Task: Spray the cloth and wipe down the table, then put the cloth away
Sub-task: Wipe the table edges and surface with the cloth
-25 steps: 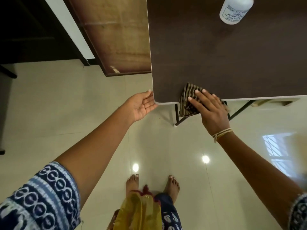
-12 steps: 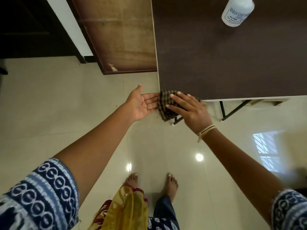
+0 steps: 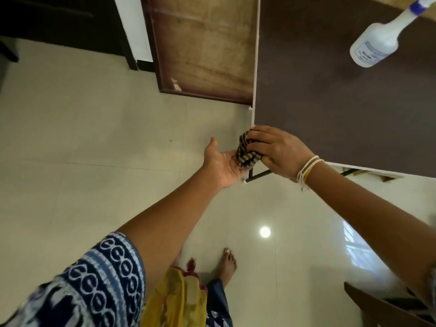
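1. Now that my right hand (image 3: 278,149) has dragged the striped cloth (image 3: 247,154) along the near edge and off the tabletop's (image 3: 330,102) near-left corner, it stays clenched around the bunched fabric.
2. My left hand (image 3: 223,161) waits open-palmed beneath, touching it.
3. Wiping looks finished; storing the cloth remains, and the spray bottle (image 3: 375,47) stands untouched by the far edge.

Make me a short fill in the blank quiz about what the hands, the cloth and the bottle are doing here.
1. The right hand grips the striped ____ at the table's corner.
2. The left hand waits ____ beside the table's corner, palm up.
3. The spray bottle stands on the ____.

Missing words: cloth; open; table
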Demonstrator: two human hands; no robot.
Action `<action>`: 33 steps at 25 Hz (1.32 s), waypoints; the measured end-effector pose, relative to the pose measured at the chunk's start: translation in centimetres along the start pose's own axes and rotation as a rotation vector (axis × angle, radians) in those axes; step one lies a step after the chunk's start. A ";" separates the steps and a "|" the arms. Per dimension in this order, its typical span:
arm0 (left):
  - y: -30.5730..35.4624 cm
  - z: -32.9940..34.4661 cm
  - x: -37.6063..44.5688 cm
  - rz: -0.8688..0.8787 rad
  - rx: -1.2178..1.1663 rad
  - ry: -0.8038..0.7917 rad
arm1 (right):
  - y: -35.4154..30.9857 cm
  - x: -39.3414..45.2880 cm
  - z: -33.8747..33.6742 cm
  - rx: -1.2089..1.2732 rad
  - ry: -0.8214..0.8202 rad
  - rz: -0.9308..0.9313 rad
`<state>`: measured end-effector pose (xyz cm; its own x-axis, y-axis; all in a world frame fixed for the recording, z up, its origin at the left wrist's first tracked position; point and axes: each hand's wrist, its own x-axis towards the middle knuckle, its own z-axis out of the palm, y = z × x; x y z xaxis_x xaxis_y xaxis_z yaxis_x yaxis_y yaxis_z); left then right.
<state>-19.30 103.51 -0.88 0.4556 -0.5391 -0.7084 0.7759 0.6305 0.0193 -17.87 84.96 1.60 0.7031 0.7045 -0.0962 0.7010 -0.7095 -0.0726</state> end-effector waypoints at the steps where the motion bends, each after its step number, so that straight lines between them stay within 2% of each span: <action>1: -0.2 0.1 -0.1 0.006 -0.026 -0.004 | 0.8 0.9 -0.7 0.018 -0.034 -0.010; 8: 0.1 -0.4 -0.4 -0.016 -0.085 -0.036 | 5.7 7.0 -2.1 0.015 -0.020 0.126; 11: 0.3 -0.3 -0.7 -0.020 -0.081 -0.023 | 3.6 5.0 -1.7 0.134 -0.040 0.051; 15: 0.5 0.1 -0.6 -0.002 -0.058 0.005 | 1.6 2.0 -1.2 0.069 -0.105 -0.056; 18: 0.3 0.3 0.2 0.005 0.023 0.053 | 4.5 4.5 -1.7 -0.007 -0.160 -0.092; 22: 0.5 0.1 1.7 0.088 0.212 0.013 | 11.6 10.9 -2.8 -0.082 -0.084 0.037; 26: 0.0 -0.2 3.6 0.194 0.230 0.007 | 15.2 15.1 -3.4 -0.100 -0.084 0.156; 29: -0.2 0.0 4.5 0.212 0.229 0.031 | 13.2 13.7 -2.8 -0.027 -0.053 0.152; 33: -0.1 0.3 4.1 0.198 0.242 -0.017 | 6.8 6.6 -1.1 0.073 0.006 -0.008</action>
<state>-17.40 101.11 -3.59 0.6136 -0.4295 -0.6626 0.7519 0.5740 0.3242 -8.29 84.79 1.53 0.6981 0.7104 -0.0895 0.6965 -0.7027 -0.1452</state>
